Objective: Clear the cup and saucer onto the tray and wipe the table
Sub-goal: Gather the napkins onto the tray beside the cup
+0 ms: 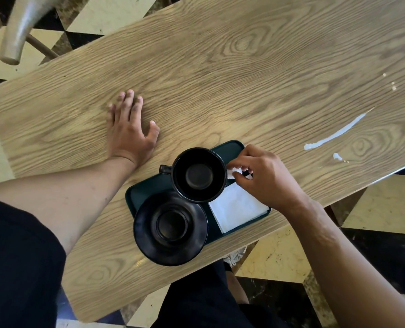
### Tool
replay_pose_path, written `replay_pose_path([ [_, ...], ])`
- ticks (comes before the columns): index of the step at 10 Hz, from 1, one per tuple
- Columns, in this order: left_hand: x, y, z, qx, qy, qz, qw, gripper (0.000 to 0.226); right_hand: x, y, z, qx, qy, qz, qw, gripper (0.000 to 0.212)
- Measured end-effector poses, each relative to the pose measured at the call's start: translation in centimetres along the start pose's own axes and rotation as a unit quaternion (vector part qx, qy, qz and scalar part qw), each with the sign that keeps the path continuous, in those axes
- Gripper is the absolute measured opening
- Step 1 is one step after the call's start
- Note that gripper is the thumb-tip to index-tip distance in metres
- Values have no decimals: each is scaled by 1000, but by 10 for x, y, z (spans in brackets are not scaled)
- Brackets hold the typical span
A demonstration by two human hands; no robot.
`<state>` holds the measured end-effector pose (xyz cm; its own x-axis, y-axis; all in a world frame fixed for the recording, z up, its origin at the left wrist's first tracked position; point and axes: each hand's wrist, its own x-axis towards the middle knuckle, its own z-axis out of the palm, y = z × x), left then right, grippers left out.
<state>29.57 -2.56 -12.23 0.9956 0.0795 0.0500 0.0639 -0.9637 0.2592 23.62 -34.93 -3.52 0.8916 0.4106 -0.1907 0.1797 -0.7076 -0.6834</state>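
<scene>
Cup (199,175) and saucer (170,225): both on tray (229,147), counter's six o'clock edge. My right hand (265,176) grip pinches top napkin (235,205); peel one sheet only. Left hand (129,129) flat, spread. Spill (336,133) waits at three o'clock.

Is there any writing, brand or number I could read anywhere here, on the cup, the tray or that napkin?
None can be read.
The black cup, saucer and dark tray show no marks.
The white napkin under the right hand looks blank.
The table shows only wood grain and a white smear.
</scene>
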Motion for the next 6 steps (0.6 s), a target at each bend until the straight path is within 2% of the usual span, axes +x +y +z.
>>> replay_pose_path([
  [2,1,0,0,-3,-3,-3,1000,70,-6,-1,-3,5,3,1,1000,35],
  [3,0,0,0,-1,0,1,1000,70,-15,5,-9,8,52,23,998,39],
  [6,0,-1,0,-4,1,2,1000,69,-30,11,-1,-16,115,101,988,16],
])
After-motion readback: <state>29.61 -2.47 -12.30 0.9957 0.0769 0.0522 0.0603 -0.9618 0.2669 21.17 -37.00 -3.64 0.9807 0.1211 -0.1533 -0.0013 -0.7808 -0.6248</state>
